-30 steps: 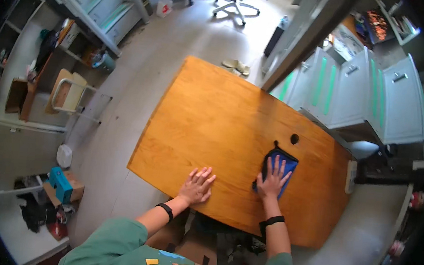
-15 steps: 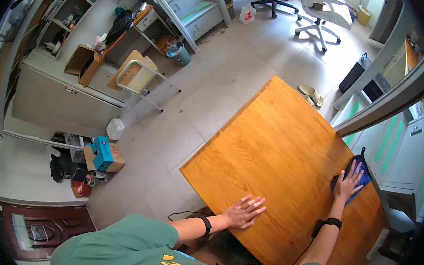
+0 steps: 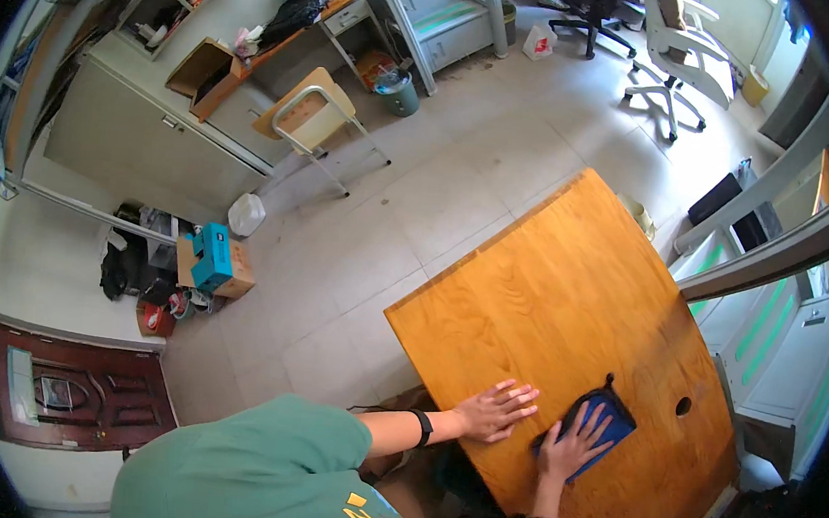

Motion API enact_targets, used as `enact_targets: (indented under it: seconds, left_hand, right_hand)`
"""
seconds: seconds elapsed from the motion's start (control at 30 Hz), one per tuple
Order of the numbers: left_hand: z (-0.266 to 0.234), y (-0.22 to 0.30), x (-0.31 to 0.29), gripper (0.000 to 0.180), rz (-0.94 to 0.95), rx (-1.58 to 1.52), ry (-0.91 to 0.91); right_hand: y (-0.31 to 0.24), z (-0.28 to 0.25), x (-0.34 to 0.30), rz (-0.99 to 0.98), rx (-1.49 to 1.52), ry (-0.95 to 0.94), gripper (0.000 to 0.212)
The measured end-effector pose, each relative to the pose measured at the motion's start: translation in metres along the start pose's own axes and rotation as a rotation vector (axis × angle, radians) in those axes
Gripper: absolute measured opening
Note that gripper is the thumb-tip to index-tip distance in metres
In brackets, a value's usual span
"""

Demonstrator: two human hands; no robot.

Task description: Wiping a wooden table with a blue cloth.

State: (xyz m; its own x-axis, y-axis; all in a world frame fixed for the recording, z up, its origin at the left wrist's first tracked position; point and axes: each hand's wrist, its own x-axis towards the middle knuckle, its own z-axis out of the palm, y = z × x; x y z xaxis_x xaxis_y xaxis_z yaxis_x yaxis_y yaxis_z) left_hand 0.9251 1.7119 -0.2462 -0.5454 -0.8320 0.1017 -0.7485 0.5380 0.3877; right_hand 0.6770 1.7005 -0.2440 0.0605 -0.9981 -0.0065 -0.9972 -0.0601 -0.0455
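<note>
My right hand (image 3: 571,449) lies with fingers spread on top of a blue pouch with black edges (image 3: 622,423) and a small loop at its far corner. The pouch rests flat on the wooden table (image 3: 539,288), close to the near-left edge. Just left of it, my left hand (image 3: 497,412) is laid palm down on the bare wood, fingers stretched out, holding nothing. Dark bands circle both wrists. What lies under my right palm is hidden.
A round hole (image 3: 683,407) pierces the tabletop to the right of the pouch. Metal bed posts (image 3: 774,263) stand along the table's far right. Across the floor are a chair (image 3: 313,120), a bin (image 3: 396,92) and a blue box on cartons (image 3: 212,257).
My right hand has dragged the pouch from the table's right edge leftward and nearer to me, uncovering the round hole. My left hand stays on the tabletop; the view has shifted.
</note>
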Motion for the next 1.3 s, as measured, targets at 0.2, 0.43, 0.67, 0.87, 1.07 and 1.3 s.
enact_targets:
  seconds: [0.2,0.43,0.67,0.87,1.07,1.3]
  left_hand:
    - [0.003,-0.025,-0.007,0.060,0.026,-0.177,0.105]
    - [-0.068,-0.141,-0.047,0.058,-0.134,-0.035,0.215]
    - [-0.082,-0.161,-0.032,0.053,-0.082,-0.031,0.141]
    - [-0.098,-0.177,-0.038,0.049,-0.145,-0.067,0.113]
    - [-0.089,-0.175,-0.042,0.051,-0.164,-0.028,0.036]
    - [-0.090,-0.174,-0.042,0.049,-0.174,-0.021,0.021]
  right_hand:
    - [-0.012,0.001,-0.016,-0.046,-0.006,0.015,0.077]
    - [0.031,0.015,0.072,0.104,-0.123,0.044,0.071]
    - [0.113,0.047,0.171,0.232,-0.209,0.219,0.065]
    - [0.019,0.012,0.151,0.145,-0.110,0.093,0.078]
    - [0.013,-0.009,0.066,0.008,0.089,-0.069,0.074]
    - [0.126,0.012,0.184,0.502,0.012,0.105,0.072]
